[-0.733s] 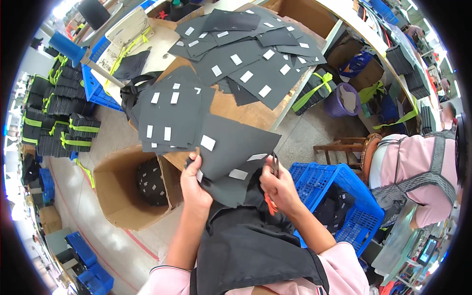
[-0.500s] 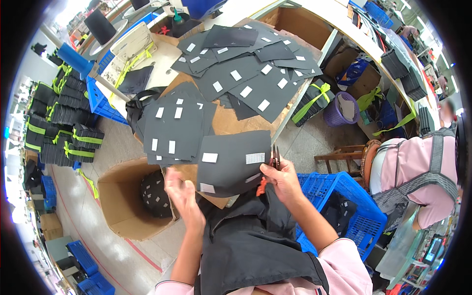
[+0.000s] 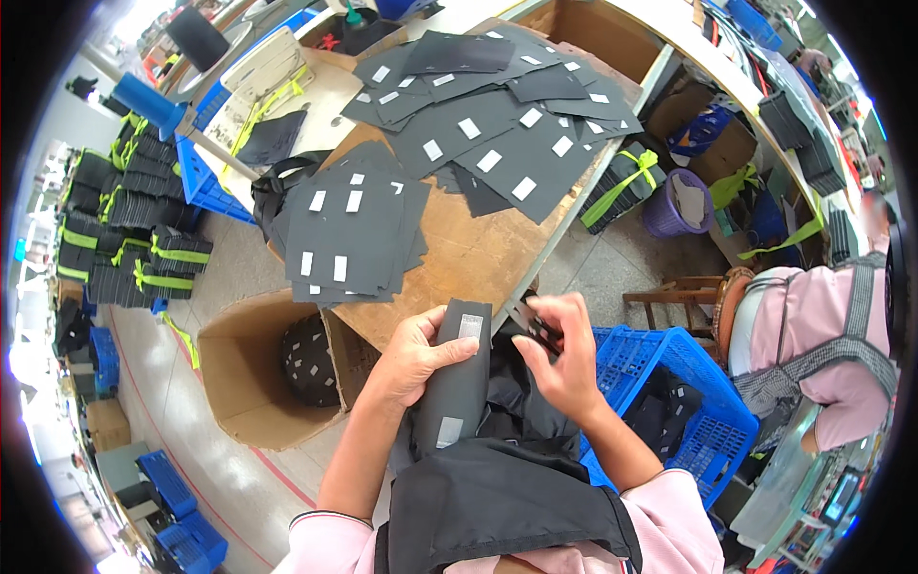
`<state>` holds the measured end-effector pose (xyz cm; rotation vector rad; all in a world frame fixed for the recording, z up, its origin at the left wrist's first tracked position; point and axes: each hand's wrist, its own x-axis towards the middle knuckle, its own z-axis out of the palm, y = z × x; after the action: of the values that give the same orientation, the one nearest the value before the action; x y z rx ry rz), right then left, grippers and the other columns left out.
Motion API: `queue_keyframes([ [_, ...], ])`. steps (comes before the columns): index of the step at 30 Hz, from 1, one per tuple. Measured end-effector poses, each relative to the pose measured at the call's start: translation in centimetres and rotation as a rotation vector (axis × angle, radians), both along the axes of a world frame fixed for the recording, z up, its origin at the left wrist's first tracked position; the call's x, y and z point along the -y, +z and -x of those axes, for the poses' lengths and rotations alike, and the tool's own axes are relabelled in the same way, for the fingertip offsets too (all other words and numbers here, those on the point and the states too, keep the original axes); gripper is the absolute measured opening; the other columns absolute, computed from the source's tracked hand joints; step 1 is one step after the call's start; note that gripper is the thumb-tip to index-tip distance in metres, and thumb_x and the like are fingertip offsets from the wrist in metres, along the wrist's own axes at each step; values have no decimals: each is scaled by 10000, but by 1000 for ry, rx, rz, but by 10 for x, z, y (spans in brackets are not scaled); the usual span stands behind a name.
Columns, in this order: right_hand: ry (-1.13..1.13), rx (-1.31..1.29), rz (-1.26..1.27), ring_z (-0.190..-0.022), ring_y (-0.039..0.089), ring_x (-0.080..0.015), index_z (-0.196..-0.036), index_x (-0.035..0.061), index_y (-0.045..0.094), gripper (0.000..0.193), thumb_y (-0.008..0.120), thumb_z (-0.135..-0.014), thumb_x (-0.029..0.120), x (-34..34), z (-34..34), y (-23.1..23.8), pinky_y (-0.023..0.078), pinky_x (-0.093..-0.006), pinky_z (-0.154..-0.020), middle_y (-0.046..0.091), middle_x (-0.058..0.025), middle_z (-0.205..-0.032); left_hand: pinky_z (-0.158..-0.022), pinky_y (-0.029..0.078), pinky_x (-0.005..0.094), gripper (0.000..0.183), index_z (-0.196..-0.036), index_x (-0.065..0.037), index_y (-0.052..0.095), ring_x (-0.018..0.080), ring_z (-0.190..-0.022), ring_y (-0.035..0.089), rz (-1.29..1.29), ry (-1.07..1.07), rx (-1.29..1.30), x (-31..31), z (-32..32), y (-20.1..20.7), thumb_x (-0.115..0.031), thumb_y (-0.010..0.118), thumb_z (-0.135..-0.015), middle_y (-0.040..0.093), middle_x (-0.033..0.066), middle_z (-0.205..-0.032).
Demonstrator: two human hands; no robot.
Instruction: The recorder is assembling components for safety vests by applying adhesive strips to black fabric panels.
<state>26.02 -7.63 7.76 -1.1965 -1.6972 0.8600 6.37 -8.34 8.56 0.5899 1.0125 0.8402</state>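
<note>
My left hand (image 3: 417, 362) grips a black sheet with white patches (image 3: 448, 397), now bent over into a narrow curved shape above my lap. The thumb presses on its face beside the upper patch. Just to the right, my right hand (image 3: 564, 356) is closed around dark thread snips (image 3: 526, 318), their blades pointing up and left near the sheet's upper edge. Part of the snips is hidden by the fingers. In front of both hands, a stack of similar black sheets (image 3: 354, 230) lies on the brown board (image 3: 469, 244), with a loose spread pile (image 3: 516, 143) beyond it.
A cardboard box (image 3: 234, 383) with a dark bundle stands at left, a blue crate (image 3: 698, 430) at right. Tied stacks (image 3: 182, 253), a purple basket (image 3: 674, 206) and a stool (image 3: 684, 297) stand on the floor. A co-worker in pink (image 3: 813, 335) is at right.
The sheet, earlier held out flatter by my right hand, has been bent over and is now in my left hand. My right hand has let go of it, keeping the snips.
</note>
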Motion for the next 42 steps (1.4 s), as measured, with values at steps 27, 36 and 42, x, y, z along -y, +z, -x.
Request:
queue_keyframes([
  [27, 255, 49, -131, -626, 550, -175, -933, 48, 623, 270, 712, -682, 1, -18, -6, 0, 448, -280, -535, 533, -69, -799, -720, 491, 238, 396, -1051, 11, 594, 94, -790, 589, -3, 51, -60, 8, -2, 8, -92, 765, -709, 630, 45, -916],
  [36, 275, 100, -119, -618, 549, -219, -988, 104, 627, 375, 737, -635, 41, -16, -3, 10, 440, -303, -525, 536, -57, -796, -733, 487, 244, 396, -1054, 15, 596, 100, -802, 593, 13, 36, -67, 6, 2, 10, -82, 761, -707, 636, 50, -926],
  [42, 241, 206, -330, -581, 530, -201, -959, 115, 629, 391, 742, -589, 60, -14, 2, 7, 419, -301, -523, 530, -37, -765, -727, 481, 243, 374, -1029, 7, 602, 97, -792, 590, 0, 6, -38, 7, 4, 13, -78, 761, -701, 636, 46, -913],
])
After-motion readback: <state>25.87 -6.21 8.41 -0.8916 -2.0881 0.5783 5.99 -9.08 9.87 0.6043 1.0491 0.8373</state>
